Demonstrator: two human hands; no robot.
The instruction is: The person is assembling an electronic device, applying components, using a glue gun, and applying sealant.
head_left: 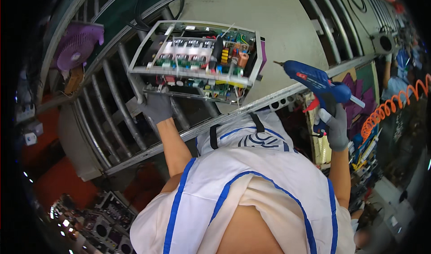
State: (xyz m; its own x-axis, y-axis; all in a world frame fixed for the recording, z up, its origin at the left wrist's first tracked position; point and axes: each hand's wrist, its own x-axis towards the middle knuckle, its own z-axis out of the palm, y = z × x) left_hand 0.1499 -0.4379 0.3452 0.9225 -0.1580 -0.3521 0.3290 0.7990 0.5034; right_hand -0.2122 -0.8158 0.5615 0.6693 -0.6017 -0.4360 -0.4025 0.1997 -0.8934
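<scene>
An open metal-framed electronics chassis [188, 72] rests tilted on the roller conveyor and the pale board beside it. Inside it show circuit boards, white blocks, coils and wires. My left hand [157, 107], in a grey glove, grips the chassis at its near left corner; the fingertips are partly hidden by the frame. A blue hot glue gun [310, 78] is in my gloved right hand [337, 130], to the right of the chassis. Its nozzle points left toward the chassis, apart from it, and a pale glue stick [357, 101] sticks out of its back.
The conveyor's metal rollers [117, 91] run at the left, with a purple fan [76, 47] beyond. A pale board [287, 34] lies across the conveyor. An orange coiled hose [381, 115] hangs at the right, near purple parts [359, 92] and another person's arm [387, 76].
</scene>
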